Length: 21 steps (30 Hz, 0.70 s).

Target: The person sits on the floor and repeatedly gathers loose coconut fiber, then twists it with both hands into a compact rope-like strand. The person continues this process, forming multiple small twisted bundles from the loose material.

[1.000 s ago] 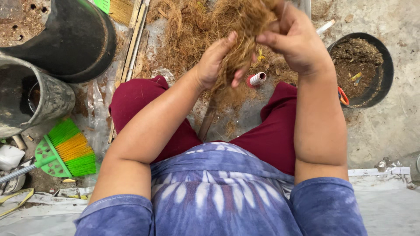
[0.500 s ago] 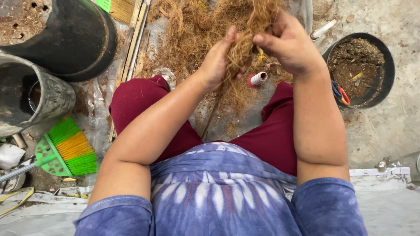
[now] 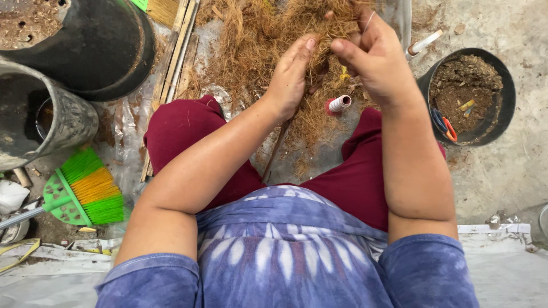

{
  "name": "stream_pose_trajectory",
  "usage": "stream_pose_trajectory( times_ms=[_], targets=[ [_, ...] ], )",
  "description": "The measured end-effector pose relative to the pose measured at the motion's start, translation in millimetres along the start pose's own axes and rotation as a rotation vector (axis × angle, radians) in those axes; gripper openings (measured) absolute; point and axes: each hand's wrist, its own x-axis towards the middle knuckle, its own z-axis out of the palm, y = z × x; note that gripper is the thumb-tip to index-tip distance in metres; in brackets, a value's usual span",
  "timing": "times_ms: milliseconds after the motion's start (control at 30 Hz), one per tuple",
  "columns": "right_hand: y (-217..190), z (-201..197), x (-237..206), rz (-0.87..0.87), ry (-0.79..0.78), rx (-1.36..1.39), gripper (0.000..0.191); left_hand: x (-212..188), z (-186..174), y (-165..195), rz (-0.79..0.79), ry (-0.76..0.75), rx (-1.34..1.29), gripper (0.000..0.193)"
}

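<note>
Since half a second ago, both hands have barely shifted, remaining raised together over the coconut fibre pile (image 3: 257, 51). Left hand (image 3: 291, 77) curls palm-inward, fingers pinching a tuft of fibre. Right hand (image 3: 374, 57) bends at the wrist, thumb and forefinger closed on the same tuft. A thread spool (image 3: 338, 104) lies just below them.
</note>
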Motion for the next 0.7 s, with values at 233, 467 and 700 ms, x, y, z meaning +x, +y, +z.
stream_pose_trajectory(
  times_ms=[233, 467, 700],
  targets=[
    [-6.1, -6.2, -2.5, 0.019, -0.094, 0.022, 0.053, 2.3, -5.0, 9.5, -0.13, -0.155, -0.225, 0.041],
    [-9.0, 2.6, -3.7, -0.044, -0.088, 0.088, 0.034, -0.2, -13.6, 21.6, -0.244, -0.33, -0.253, 0.058],
    [-2.8, 6.8, -5.1, -0.107, -0.096, 0.128, 0.033, -2.0, -10.8, 20.6, -0.209, -0.274, -0.114, 0.074]
  ],
)
